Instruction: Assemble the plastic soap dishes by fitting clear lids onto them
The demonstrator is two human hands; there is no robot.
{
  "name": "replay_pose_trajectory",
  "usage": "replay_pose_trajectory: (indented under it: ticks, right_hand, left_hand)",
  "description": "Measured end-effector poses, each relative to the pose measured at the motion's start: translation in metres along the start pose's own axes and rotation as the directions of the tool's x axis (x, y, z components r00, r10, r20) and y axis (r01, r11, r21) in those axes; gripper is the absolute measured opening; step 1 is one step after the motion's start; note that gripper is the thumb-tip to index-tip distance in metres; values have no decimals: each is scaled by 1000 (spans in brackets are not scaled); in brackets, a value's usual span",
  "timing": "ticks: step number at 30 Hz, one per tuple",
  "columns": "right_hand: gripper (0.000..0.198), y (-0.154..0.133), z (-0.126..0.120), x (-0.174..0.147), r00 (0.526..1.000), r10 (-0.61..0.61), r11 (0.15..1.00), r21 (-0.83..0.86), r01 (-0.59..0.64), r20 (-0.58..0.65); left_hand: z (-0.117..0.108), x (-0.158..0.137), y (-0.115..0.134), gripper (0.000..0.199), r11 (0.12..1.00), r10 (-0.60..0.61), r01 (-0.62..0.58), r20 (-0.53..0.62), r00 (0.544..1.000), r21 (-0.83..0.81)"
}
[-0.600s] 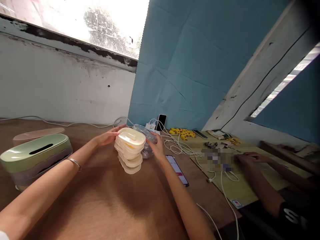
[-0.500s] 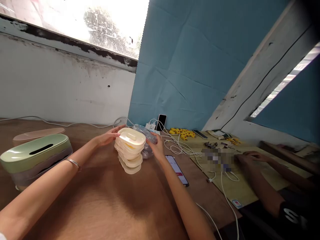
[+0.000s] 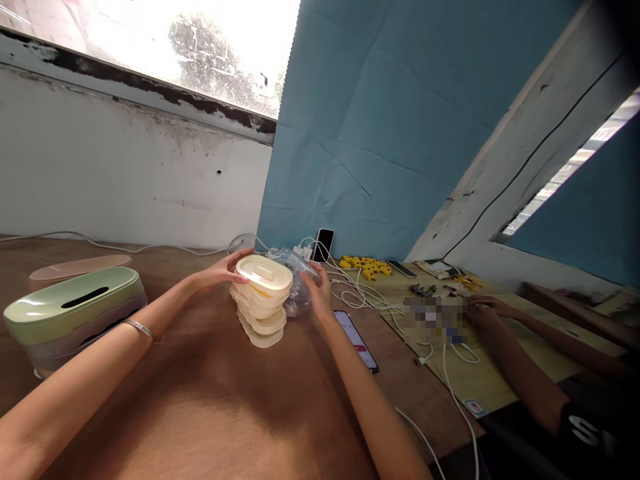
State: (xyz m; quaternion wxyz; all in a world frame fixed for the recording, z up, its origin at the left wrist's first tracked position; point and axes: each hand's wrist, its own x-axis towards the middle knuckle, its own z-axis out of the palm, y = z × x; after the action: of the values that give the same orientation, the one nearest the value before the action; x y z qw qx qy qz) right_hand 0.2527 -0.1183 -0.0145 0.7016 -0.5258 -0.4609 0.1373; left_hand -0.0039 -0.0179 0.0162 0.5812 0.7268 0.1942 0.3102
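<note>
A leaning stack of several cream oval plastic lids (image 3: 261, 299) stands on the brown table (image 3: 210, 400). My left hand (image 3: 223, 269) touches the top lid's far left edge, fingers curled around it. My right hand (image 3: 317, 290) is at the stack's right side, fingers against the lids and a clear plastic bag (image 3: 299, 293) behind them. Both hands steady the stack between them.
A green-lidded oval box (image 3: 75, 313) and a pink lid (image 3: 75, 267) lie at the left. A phone (image 3: 356, 340) lies right of my arm, another phone (image 3: 324, 244) leans by white cables (image 3: 360, 293). Yellow parts (image 3: 367, 267) and a co-worker's arms (image 3: 505, 347) are at the right.
My right hand has drawn slightly closer to the stack's upper right side; the stack and my left hand have barely moved.
</note>
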Motion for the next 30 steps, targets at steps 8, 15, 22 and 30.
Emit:
replay_pose_trajectory:
  ticks: [8, 15, 22, 30]
  right_hand:
    - [47, 5, -3, 5, 979, 153, 978, 165, -130, -137]
    - [44, 16, -15, 8, 953, 218, 957, 237, -166, -209]
    - [44, 16, -19, 7, 949, 191, 946, 305, -110, -252]
    - [47, -9, -27, -12, 931, 306, 853, 491, -176, -198]
  left_hand:
    - [3, 1, 5, 97, 998, 9, -10, 9, 1000, 66]
    - [4, 6, 10, 96, 996, 40, -42, 24, 999, 73]
    - [12, 6, 15, 101, 994, 103, -100, -86, 991, 42]
    - [24, -36, 72, 90, 971, 240, -231, -196, 951, 66]
